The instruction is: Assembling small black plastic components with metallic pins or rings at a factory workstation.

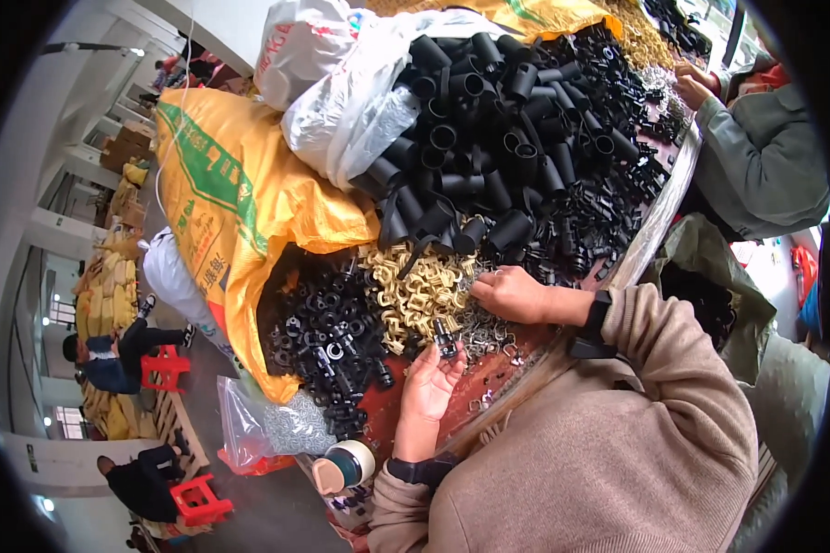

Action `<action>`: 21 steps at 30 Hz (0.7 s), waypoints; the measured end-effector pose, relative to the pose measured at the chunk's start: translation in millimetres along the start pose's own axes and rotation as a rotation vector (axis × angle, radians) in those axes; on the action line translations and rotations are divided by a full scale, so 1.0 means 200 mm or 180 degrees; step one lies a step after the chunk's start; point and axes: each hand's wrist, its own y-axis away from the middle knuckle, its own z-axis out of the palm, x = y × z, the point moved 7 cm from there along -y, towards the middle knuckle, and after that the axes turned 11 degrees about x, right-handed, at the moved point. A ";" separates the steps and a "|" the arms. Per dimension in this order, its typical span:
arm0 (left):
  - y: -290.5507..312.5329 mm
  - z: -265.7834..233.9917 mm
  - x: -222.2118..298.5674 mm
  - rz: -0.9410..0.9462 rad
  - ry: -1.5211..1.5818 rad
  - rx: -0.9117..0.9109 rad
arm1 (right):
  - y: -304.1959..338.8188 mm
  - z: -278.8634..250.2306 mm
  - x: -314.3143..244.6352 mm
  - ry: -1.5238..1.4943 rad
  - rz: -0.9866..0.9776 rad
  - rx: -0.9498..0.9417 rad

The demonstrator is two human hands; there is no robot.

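Nearest the camera, the left hand (431, 385) is cupping palm-up, pinching a small black fitting (445, 343) upright at its fingertips. Just beyond, to its right, the right hand (510, 293) is curling palm-down into the beige clips (415, 293) and metal rings (489, 336) on the table (636, 249); its grasp cannot be told

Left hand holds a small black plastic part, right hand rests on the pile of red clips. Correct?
Not quite. In the head view the left hand does hold a small black plastic part, but the right hand rests at a pile of beige plastic clips, not red.
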 end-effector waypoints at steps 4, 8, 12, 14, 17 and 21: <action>-0.02 -0.03 -0.01 -0.0029 -0.0011 0.0033 | 0.00 -0.09 0.03 -0.0968 0.0309 0.0381; -0.01 -0.03 -0.02 0.0019 -0.0017 -0.0033 | 0.01 -0.10 0.08 -0.2178 0.1346 -0.0113; 0.03 0.04 -0.01 0.0152 -0.0074 -0.0198 | 0.10 -0.02 0.05 -0.4258 0.2482 -0.0419; 0.05 0.06 -0.01 0.0221 -0.0077 -0.0242 | 0.11 -0.05 0.00 -0.4540 0.2765 -0.0450; 0.06 0.11 -0.01 0.0478 -0.0082 -0.0436 | 0.11 -0.05 -0.07 -0.4784 0.2873 -0.0313; 0.06 0.17 -0.01 0.0886 0.0037 -0.0720 | 0.10 -0.07 -0.11 -0.4830 0.2657 0.0048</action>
